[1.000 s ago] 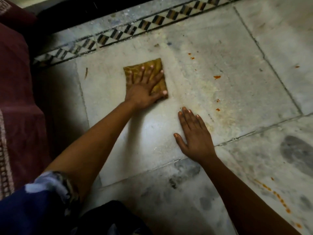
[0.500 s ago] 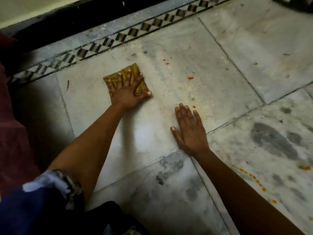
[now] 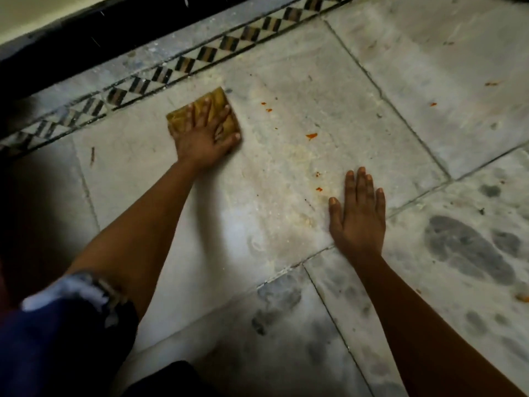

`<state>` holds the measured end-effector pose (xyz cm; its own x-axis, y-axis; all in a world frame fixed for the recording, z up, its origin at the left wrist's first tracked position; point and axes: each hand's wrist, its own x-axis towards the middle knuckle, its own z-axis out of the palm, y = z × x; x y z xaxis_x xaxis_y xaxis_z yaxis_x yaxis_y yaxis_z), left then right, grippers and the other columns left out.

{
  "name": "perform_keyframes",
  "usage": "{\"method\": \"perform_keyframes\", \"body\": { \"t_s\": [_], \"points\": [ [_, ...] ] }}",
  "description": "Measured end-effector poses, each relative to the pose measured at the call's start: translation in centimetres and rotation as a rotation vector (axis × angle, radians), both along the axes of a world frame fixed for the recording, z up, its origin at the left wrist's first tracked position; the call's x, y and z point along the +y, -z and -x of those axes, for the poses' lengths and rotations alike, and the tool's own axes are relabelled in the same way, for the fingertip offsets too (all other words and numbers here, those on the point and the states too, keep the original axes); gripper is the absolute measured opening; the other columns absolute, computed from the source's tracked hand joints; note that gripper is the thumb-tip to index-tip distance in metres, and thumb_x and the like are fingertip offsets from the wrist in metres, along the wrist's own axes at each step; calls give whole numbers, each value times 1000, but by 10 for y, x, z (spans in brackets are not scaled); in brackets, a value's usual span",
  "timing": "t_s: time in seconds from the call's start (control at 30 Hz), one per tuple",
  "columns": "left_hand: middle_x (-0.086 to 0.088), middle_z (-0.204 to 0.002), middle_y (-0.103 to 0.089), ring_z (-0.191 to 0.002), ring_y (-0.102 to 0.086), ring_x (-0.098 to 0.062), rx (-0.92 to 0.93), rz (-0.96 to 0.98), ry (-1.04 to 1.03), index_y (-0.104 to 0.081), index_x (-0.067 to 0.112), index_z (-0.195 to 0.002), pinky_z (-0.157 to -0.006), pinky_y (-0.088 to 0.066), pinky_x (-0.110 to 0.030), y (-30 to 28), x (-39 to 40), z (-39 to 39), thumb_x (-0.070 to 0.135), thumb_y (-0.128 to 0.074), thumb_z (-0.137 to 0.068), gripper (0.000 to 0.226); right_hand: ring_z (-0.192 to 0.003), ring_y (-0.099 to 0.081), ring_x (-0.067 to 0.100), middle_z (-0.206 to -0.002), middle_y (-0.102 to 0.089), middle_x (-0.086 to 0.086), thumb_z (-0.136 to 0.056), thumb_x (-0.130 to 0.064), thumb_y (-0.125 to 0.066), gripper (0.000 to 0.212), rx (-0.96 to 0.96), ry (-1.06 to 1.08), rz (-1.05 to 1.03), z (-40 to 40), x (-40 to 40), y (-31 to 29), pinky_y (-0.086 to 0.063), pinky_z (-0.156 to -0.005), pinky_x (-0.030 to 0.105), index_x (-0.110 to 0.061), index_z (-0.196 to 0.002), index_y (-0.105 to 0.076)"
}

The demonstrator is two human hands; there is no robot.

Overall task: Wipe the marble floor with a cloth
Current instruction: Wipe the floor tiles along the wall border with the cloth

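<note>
- Head view, progress: the wiping looks under way but far from finished. The left hand (image 3: 203,136) presses the cloth (image 3: 200,116) flat on the floor (image 3: 286,224) at the far left of the middle slab, just beside the patterned border (image 3: 183,65).
- Left to do, as I judge it: orange spots (image 3: 311,135) lie scattered to the right of the cloth, with more on the far right slab and at the right edge. A pale, gritty smear crosses the middle slab, and dark grey blotches (image 3: 463,247) mark the near slabs.
- Only a smoother, brighter patch near the left forearm looks possibly cleaned; I cannot be sure it is not just glare.
- Grip: left fingers are spread and straight on top of the cloth, pushing down rather than pinching it. The right hand (image 3: 357,216) lies flat on the floor, fingers straight and close together, holding nothing; it seems to prop the body.
- The cloth: a small, folded, mustard-yellow square, creased, darker in places, perhaps damp or soiled. The hand covers its near part.
</note>
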<state>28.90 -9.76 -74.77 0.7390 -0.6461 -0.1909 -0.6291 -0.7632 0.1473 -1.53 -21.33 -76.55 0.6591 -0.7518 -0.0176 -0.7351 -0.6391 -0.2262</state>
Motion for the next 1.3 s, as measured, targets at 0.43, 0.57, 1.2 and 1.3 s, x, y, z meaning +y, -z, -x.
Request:
{"method": "perform_keyframes", "body": {
  "t_s": [0.43,0.57,1.2,1.3],
  "points": [
    [7,-159,-2,-146,4,-23,4,-27,113,-12,50,-143,-110,5,-57,-6,3,6,77,-20,-75,73,-143,-19,23,-154,-21,13,-92,-41,-26,63,1,25,-32,0,-1,-4,-11,-116,41,-10,-147,-25],
    [3,-159,2,-145,7,-27,10,12,23,-10,46,-145,-108,8,-62,-4,-74,-13,70,-24,-86,65,-142,-20,24,-154,-22,13,-92,-40,-26,63,5,17,-18,0,-1,-4,-11,-116,40,-9,-147,-26],
    [4,-159,-1,-145,3,-27,-35,-16,184,-11,46,-146,-108,8,-61,-1,-122,7,73,-22,-85,67,-143,-14,21,-155,-19,11,-91,-40,-27,64,28,27,-54,-2,-1,-7,-9,-116,40,-11,-148,-23],
    [6,-158,-6,-146,-2,-24,-56,13,441,-11,47,-144,-110,4,-57,-3,-77,32,78,-13,-79,73,-143,-17,22,-154,-21,12,-90,-39,-29,64,21,22,-53,-2,-2,-7,-11,-116,41,-10,-147,-26]
  ]
}}
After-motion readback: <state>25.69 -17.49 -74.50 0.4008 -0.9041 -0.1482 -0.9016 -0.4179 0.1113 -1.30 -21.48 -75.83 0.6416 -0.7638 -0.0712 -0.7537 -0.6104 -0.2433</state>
